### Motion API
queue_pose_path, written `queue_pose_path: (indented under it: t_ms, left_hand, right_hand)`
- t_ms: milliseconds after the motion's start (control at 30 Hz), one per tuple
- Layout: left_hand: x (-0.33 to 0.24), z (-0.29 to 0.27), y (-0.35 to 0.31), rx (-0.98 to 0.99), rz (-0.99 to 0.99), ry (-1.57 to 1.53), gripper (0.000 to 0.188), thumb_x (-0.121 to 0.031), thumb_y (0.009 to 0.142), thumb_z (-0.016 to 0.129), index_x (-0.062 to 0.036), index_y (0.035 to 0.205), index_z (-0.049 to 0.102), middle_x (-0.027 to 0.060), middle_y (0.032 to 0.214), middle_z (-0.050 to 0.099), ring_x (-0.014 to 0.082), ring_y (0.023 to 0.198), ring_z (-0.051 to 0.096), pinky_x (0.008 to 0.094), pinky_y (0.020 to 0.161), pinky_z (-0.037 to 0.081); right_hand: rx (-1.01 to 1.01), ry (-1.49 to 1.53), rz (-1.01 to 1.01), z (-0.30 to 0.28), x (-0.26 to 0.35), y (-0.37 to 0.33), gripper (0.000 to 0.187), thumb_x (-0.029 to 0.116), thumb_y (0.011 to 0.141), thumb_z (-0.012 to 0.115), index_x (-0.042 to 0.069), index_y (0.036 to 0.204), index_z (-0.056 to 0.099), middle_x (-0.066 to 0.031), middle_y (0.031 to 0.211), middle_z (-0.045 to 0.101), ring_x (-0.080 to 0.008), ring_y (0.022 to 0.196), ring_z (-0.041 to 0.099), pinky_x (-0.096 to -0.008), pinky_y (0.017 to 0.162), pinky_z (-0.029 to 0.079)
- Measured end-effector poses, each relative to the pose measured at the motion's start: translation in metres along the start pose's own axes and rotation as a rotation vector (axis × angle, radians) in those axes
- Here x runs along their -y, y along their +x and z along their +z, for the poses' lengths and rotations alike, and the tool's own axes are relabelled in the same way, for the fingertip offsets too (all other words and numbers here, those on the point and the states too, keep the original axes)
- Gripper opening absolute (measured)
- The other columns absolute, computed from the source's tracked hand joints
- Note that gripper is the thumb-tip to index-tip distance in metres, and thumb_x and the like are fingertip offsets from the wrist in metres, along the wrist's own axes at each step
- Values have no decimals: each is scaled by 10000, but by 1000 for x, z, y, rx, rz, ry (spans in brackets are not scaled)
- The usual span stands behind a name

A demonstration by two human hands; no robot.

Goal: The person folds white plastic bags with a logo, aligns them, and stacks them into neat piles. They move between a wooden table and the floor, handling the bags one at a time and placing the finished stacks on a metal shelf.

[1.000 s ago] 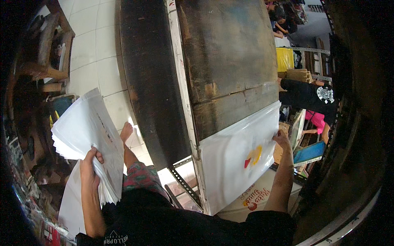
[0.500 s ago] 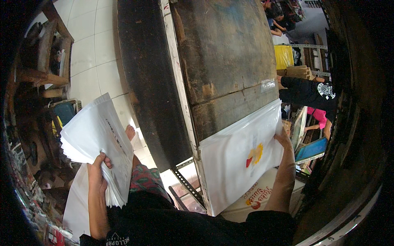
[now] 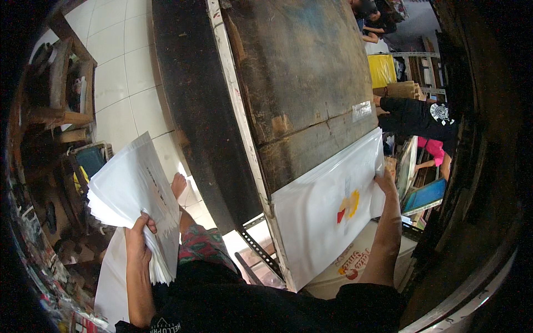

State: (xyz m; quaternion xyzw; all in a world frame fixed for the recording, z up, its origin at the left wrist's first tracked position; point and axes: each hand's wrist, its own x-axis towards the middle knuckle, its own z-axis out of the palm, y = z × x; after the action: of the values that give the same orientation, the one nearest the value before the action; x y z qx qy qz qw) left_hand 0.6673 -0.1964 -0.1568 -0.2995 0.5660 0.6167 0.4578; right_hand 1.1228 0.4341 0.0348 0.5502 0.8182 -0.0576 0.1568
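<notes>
On the left, my left hand [image 3: 140,236] is closed round a fanned bundle of thin white sheets [image 3: 125,180], bent in the grip, with a line of dark print on the top one. To the right lies a glossy stack of white plastic sheets [image 3: 308,222] at the near end of the worn dark tabletop [image 3: 311,72]. A red and yellow print shows on its top sheet. My right hand [image 3: 384,183] grips the stack's right edge, with its fingers partly hidden behind the plastic.
A long dark board [image 3: 194,111] runs beside the tabletop. Below the stack is a pale printed surface [image 3: 333,277]. Wooden shelving [image 3: 78,83] stands at the far left. At the right are a blue-faced frame [image 3: 425,195], a person in black [image 3: 408,116] and a pink sleeve [image 3: 430,149].
The bundle in my left hand has shifted slightly right and down in view. My right hand still grips the stack's edge, and the view itself has moved a little.
</notes>
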Motion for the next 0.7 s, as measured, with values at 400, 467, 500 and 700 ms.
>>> queue_pose_path:
  t_ms: [400,467,500,700]
  left_hand:
    - [-9,-7,0,-32,-9,-81,150,-95,841,608,-2,949,559,65,695,552,155,596,524,276,566,441]
    - [-12,-7,0,-2,-18,-55,137,-112,859,601,-17,950,562,46,696,550,144,598,518,281,583,444]
    - [-14,-8,0,17,-22,-43,131,-120,868,597,-24,951,564,36,696,549,139,599,515,284,591,445]
    - [-19,-7,-1,-22,-15,-66,131,-82,866,599,-1,965,572,58,697,553,146,602,530,270,574,454]
  right_hand:
    - [-36,87,163,7,14,-10,627,31,710,674,14,1317,518,-189,1161,649,-320,1078,614,-391,955,461]
    - [-20,120,202,11,-14,-12,566,26,708,667,9,1264,566,-156,1079,678,-290,992,640,-378,895,488]
    - [-22,151,210,12,-22,-13,531,24,710,660,5,1236,587,-136,1038,686,-273,945,647,-372,856,502]
    - [-48,406,114,-15,22,-46,371,58,805,638,-8,1166,580,-90,820,650,-183,719,628,-334,618,515]
